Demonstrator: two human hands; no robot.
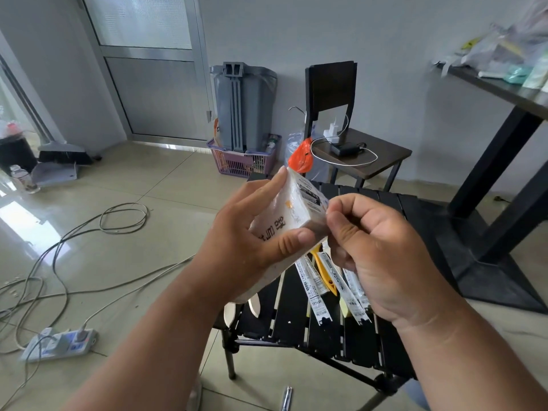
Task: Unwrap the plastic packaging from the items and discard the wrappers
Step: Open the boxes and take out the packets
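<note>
In the head view, the left hand [252,235] gripped a white plastic-wrapped box [292,210] with black printed characters and a barcode label, thumb across its lower front face and fingers behind its upper edge, holding it tilted in the air above a black slatted folding table [296,315]. The right hand [382,253] had its fingers curled, thumb and forefinger pinching the wrapper at the box's right corner. On the table beneath the hands lay several long narrow wrapped packets [315,289] with printed labels, beside a yellow-handled tool [321,264] partly hidden. Farther back stood a grey bin [243,105] in a purple basket [246,161], and a small side table [364,152] carrying chargers.
</note>
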